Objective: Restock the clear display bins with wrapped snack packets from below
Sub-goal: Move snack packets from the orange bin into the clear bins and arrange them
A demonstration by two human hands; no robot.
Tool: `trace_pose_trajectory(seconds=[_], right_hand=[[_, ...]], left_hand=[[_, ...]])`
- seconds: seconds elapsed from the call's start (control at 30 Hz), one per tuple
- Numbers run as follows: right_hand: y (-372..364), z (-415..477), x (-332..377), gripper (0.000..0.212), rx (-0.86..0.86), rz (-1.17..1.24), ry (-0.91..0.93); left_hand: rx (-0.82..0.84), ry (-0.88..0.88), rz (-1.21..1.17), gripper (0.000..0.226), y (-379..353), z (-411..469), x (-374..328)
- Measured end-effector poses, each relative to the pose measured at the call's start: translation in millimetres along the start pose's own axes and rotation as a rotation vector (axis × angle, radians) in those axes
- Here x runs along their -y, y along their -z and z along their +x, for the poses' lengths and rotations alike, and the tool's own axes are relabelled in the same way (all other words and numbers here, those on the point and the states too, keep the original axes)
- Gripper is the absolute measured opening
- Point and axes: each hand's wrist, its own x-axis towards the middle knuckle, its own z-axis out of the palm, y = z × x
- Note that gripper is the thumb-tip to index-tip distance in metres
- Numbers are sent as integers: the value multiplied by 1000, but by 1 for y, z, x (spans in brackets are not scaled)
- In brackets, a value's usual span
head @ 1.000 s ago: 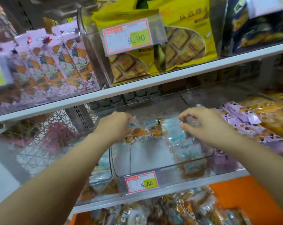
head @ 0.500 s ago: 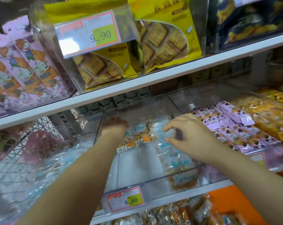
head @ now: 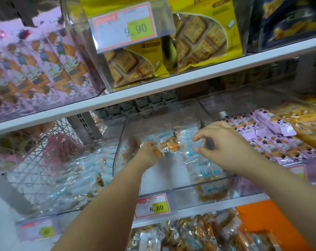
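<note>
The white shelf (head: 217, 207) below the hands carries three clear bins side by side. The left hand (head: 148, 153) and right hand (head: 224, 144) reach into the middle bin (head: 189, 192), which holds clear-wrapped packets (head: 207, 171). The left bin (head: 45, 187) stands beside the left hand, and the lilac-packet bin (head: 251, 185) beside the right. Above the hands, the upper shelf (head: 171, 82) bears a biscuit-bag bin (head: 84, 51).
</note>
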Motion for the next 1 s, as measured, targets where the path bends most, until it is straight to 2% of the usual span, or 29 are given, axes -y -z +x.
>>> trace_pose_trajectory(seconds=[0.07,0.23,0.3,0.43,0.53,0.7,0.9,1.0], right_hand=[[0,1,0,25,-2,-22,8],[-2,3,1,24,-25,-47,19],[-2,2,0,23,-31,-48,26],[-3,0,-2,21,-31,-78,35],[-2,-3,-1,24,-20,-143,46],[-1,-5,-1,28,-4,-164,39],[-1,-6,0,27,-2,-171,39],[-1,-7,0,27,3,-174,34]], left_hand=[[17,6,-45,48,-2,2,0],[-14,-2,32,49,0,15,-2],[-99,-30,194,49,-1,20,-2],[-270,-99,521,37,-6,27,-1],[-324,-154,777,41,-4,30,0],[-341,-191,894,47,-6,35,0],[-298,-195,1068,68,-8,35,-1],[-273,-168,1031,71,-7,33,-1]])
